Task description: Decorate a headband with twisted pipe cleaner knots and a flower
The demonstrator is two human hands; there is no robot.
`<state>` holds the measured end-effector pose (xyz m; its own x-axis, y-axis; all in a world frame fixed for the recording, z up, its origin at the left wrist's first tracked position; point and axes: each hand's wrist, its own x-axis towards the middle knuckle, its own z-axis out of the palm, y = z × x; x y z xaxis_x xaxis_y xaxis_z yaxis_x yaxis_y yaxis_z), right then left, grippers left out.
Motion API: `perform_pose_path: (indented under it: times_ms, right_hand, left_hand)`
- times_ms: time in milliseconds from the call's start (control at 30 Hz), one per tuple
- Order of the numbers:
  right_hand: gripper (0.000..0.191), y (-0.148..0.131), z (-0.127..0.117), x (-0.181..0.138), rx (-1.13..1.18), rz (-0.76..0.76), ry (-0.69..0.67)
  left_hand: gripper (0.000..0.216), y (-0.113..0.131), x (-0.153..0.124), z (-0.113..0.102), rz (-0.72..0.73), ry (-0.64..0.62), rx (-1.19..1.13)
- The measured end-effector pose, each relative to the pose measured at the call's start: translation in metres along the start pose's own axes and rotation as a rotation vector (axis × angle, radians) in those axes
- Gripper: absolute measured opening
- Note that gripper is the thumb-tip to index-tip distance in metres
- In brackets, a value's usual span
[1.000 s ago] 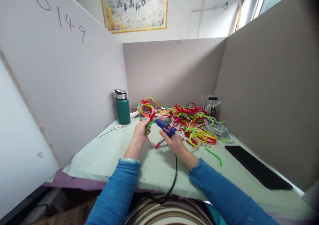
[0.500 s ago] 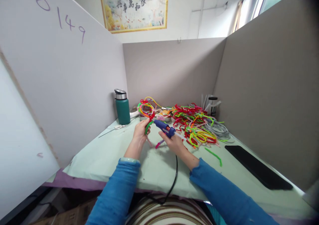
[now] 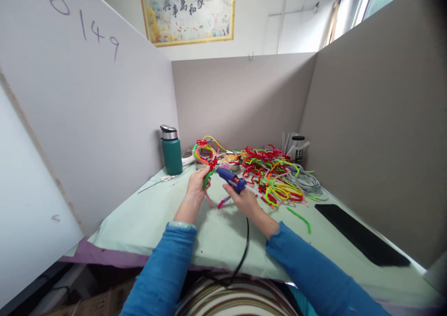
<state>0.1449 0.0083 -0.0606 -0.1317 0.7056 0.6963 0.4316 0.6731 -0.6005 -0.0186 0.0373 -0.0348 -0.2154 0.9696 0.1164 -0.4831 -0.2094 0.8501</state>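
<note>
My left hand (image 3: 198, 183) is closed on a ring of coiled pipe cleaners (image 3: 205, 154) in green, orange, pink and red, gripping it at its lower end. A green end curves down past the fingers and a pale pink one hangs below. In my right hand (image 3: 246, 200) is a blue hot glue gun (image 3: 230, 179), a whitish glue stick jutting from its back. Its nozzle points left at the red and green part beside my left fingertips; whether it touches cannot be made out. A black cord (image 3: 246, 246) runs down from the gun over the table edge.
A tangled heap of colourful pipe cleaners (image 3: 268, 167) lies at the back right, beside a coil of grey strands (image 3: 305, 182). One green piece (image 3: 300, 219) lies apart near a black mat (image 3: 361, 234). A green bottle (image 3: 172, 155) stands back left. Partition panels (image 3: 240, 101) enclose the table.
Almost nothing differs. The glue gun's nozzle has shifted very slightly to the right, while both hands keep their hold.
</note>
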Motion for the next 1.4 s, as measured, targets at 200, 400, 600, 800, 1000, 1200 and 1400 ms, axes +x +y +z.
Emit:
perform_pose_path:
  times_ms: [200, 400, 600, 800, 1000, 1200, 1400]
  right_hand:
    - [0.039, -0.006, -0.002, 0.000, -0.018, -0.033, -0.017]
    - [0.037, 0.003, 0.000, 0.000, 0.001, 0.009, 0.014]
    - [0.036, 0.003, 0.001, 0.000, -0.005, -0.002, -0.011]
    - [0.039, -0.003, -0.002, 0.000, -0.040, -0.036, -0.017]
    - [0.039, -0.001, -0.001, 0.000, -0.027, -0.017, 0.000]
    - [0.040, -0.005, -0.003, 0.000, -0.035, -0.025, -0.011]
    - [0.040, -0.002, -0.001, 0.000, -0.068, -0.046, -0.005]
  left_hand:
    - [0.040, 0.000, 0.000, -0.001, 0.005, -0.010, 0.004]
    - [0.040, 0.001, -0.003, 0.001, 0.016, -0.024, 0.017]
    - [0.040, 0.000, -0.001, 0.000, 0.011, -0.007, 0.004]
    - [0.038, -0.001, 0.001, -0.002, 0.013, 0.008, 0.005]
    - [0.036, 0.000, 0.000, 0.000, -0.005, -0.006, 0.002]
    - [0.035, 0.000, 0.001, 0.000, 0.003, 0.008, -0.007]
    - [0.034, -0.001, 0.001, -0.001, -0.002, 0.003, 0.006]
